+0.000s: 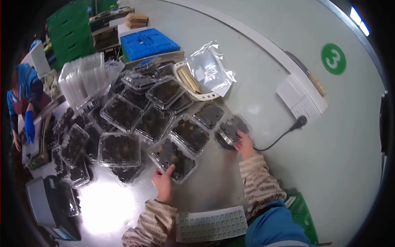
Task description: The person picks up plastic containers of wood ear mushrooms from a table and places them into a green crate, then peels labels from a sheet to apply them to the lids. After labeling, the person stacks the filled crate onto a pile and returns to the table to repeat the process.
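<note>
My left hand [163,184] grips the near edge of a clear plastic clamshell box [181,161] filled with dark brown pieces, its thumb on the lid. My right hand [245,145] is closed on the corner of a smaller clear clamshell box [234,124] with dark contents. Between the hands, one more filled box [190,135] lies beside the left-hand box. Behind it is another small one [209,114]. A sheet of printed labels [212,224] lies on the table just in front of me.
Many filled boxes [120,149] are piled to the left, near stacked lids [84,76]. A white basket [196,97] and a blue crate [149,43] stand behind. A grey machine [43,201] is at near left. A black cable [276,142] runs right. A blue-gloved co-worker [28,92] works far left.
</note>
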